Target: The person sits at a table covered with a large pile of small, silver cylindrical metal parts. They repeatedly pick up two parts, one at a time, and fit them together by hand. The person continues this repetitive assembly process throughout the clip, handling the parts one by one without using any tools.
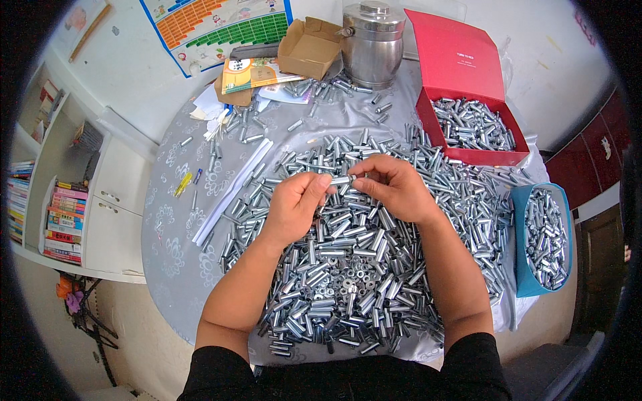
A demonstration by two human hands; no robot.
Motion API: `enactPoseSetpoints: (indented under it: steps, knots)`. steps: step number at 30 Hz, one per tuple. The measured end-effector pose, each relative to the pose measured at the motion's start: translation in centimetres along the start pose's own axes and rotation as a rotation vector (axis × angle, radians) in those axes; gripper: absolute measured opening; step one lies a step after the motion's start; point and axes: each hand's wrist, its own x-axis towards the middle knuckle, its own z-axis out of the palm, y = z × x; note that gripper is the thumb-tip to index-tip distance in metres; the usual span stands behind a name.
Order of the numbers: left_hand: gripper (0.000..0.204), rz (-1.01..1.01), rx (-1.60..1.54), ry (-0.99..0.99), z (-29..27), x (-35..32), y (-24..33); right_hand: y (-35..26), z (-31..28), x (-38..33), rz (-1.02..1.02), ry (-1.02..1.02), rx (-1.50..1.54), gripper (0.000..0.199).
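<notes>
Over the middle of the table, my left hand (299, 204) pinches one end of a silver expansion bolt (340, 180) between thumb and fingers. My right hand (393, 188) closes on the bolt's other end, where a small nut or washer seems to sit, partly hidden by the fingertips. The bolt lies roughly level between both hands. Below and around them spreads a large heap of metal sleeves and bolts (334, 234). A patch of loose nuts and washers (351, 275) shows in the heap nearer to me.
At the back right stands an open red box (461, 155) full of bolts; a teal fabric bin (519, 250) of them stands at the right edge. Toward the back are a steel canister (374, 47), a cardboard box (311, 45) and papers. A white folded strip (234, 194) borders the heap's left side.
</notes>
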Motion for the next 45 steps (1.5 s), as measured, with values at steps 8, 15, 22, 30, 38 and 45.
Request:
enactPoseSetpoints:
  steps: [8,15,22,30,38,45]
  knots:
    - [0.037,0.013,0.008,0.017,0.1,0.0,0.0,-0.4,-0.2,0.0,0.001,-0.008,-0.089,0.024]
    - [0.04,-0.015,-0.03,0.021,0.0,-0.1,-0.1,-1.1,0.5,-0.1,-0.035,-0.01,-0.148,0.022]
    - [0.044,-0.041,-0.067,0.026,0.1,-0.2,-0.3,-1.3,0.6,-0.1,-0.114,0.03,-0.11,0.028]
    - [0.043,-0.01,-0.022,0.024,0.2,-0.2,-0.8,-0.7,0.3,-0.1,-0.139,-0.006,-0.184,0.02]
    - [0.029,0.029,-0.057,0.032,0.3,0.0,-0.5,-0.1,0.1,0.1,-0.135,0.044,-0.175,0.018]
    - [0.019,0.056,-0.074,0.007,0.7,-0.2,-0.6,-0.7,0.6,-0.2,-0.074,0.032,-0.059,0.017]
